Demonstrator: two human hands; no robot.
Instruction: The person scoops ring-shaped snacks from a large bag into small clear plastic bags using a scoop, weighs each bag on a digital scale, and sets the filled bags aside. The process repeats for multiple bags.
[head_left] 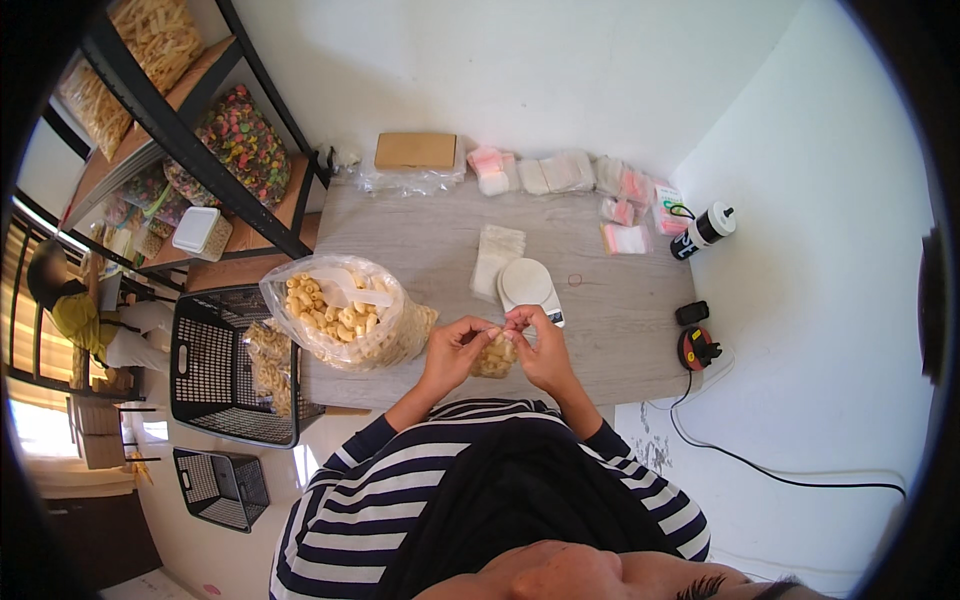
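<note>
My left hand (458, 350) and my right hand (530, 345) pinch the top of a small clear bag of pasta (492, 362) at the table's front edge. Just beyond them sit a white kitchen scale (525, 287) and a stack of flat clear bags (492, 250). To the left stands a large open plastic bag of tubular pasta (350, 338) with a white scoop (360, 292) in it.
A dark crate (202, 390) holding bags abuts the table (625, 300); another crate (205, 475) stands below. Shelving (215, 250) is at left, a seated person (75, 315) beyond. Packaging (555, 170), a bottle (700, 230) and a corded plug strip (695, 348) line the table.
</note>
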